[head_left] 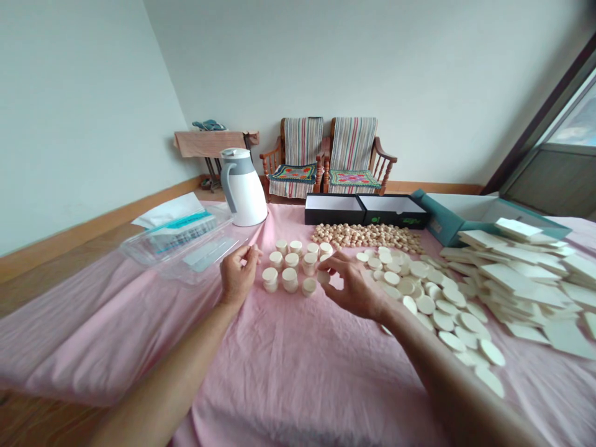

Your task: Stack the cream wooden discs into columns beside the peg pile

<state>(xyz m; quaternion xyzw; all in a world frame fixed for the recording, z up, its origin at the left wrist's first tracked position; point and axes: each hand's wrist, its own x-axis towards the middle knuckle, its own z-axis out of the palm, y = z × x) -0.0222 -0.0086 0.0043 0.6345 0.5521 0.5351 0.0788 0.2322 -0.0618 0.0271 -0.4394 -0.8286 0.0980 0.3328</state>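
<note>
Several small cream cylinders [291, 268] stand in rows on the pink tablecloth [288, 360]. My right hand [349, 285] hovers at the right end of the rows, its fingertips pinched on one small cream cylinder [323, 277]. My left hand [238, 273] is just left of the rows, with thumb and forefinger pinched together on something too small to make out. A spread of flat cream discs [433, 298] lies right of my right hand.
A white and grey jug [242, 186] stands at the back left beside a clear plastic box [181, 245]. Small tan beads [367, 236] lie before two open black boxes [365, 210]. Cream square tiles [526, 279] and a teal box [447, 217] fill the right. Two wooden chairs [326, 155] stand behind.
</note>
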